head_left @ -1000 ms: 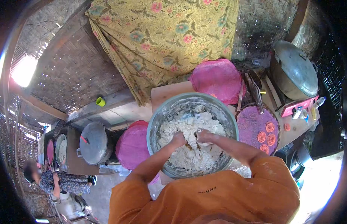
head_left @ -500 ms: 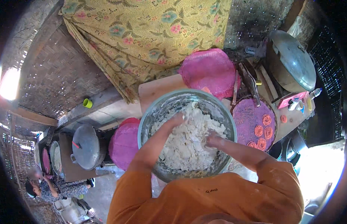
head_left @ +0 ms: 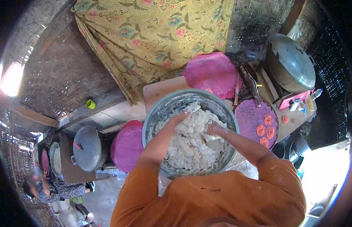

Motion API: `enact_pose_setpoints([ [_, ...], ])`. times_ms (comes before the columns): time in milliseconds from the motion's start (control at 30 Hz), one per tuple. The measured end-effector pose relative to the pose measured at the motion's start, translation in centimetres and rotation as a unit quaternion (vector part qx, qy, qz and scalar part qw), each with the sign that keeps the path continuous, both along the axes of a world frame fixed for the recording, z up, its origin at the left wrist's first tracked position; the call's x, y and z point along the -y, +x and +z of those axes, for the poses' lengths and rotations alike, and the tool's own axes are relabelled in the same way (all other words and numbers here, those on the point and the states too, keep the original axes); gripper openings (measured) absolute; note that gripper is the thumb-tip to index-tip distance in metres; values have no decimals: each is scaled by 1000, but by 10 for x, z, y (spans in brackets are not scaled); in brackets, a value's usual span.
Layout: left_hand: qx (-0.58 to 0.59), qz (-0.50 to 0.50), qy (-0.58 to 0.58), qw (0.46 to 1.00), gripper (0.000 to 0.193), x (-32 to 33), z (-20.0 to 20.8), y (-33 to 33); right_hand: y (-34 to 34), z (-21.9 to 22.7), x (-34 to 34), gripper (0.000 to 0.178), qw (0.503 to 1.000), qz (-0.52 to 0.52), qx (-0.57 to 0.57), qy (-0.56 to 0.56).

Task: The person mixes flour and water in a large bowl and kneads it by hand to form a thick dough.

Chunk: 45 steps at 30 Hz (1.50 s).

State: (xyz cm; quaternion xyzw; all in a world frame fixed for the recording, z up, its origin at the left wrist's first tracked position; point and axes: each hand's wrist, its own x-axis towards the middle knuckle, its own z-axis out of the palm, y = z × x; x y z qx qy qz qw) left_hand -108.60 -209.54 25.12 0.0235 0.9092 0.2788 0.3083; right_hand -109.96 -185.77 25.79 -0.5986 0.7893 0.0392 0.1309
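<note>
A large grey-green metal bowl [head_left: 153, 100] holds a mass of pale, floury, lumpy dough [head_left: 189, 149]. My left hand [head_left: 179, 117] is closed on the dough at the far left of the heap, its fingertips sunk in. On the right side, my right hand [head_left: 214, 130] presses into the same dough with its fingers curled and mostly buried. Both forearms reach over the bowl's near rim. Flour coats the inner wall.
A round purple tray [head_left: 247, 117] with several coiled orange pieces [head_left: 270, 132] lies right of the bowl. Pink round mats [head_left: 212, 73] lie behind and left. Large lidded pots [head_left: 293, 62] stand far right and left [head_left: 86, 145]. Another person [head_left: 64, 189] is at lower left.
My right hand has moved inward and a little farther from me, nearer my left hand. The dough is bunched higher between the hands. The whole view has shifted slightly.
</note>
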Motion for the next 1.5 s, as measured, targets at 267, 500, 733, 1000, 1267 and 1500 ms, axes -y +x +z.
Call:
enact_pose_setpoints([
  [267,91,-213,-115,966,40,16,73,131,156,58,-3,32,860,-12,508,-50],
  [500,-329,-184,-103,920,36,-3,125,166,89,144,-22,30,957,164,218,100],
  [733,-271,-227,-119,928,21,-11,66,152,61,102,-8,30,875,-172,448,-66],
  [1000,-216,-87,-223,947,36,-52,37,70,44,-37,37,15,992,36,115,-36],
  [1267,-231,-40,-202,951,17,-33,29,25,5,-25,72,27,905,-373,188,-80],
  [1500,-270,37,-167,948,11,-46,38,20,-27,-87,42,47,971,-105,73,-202],
])
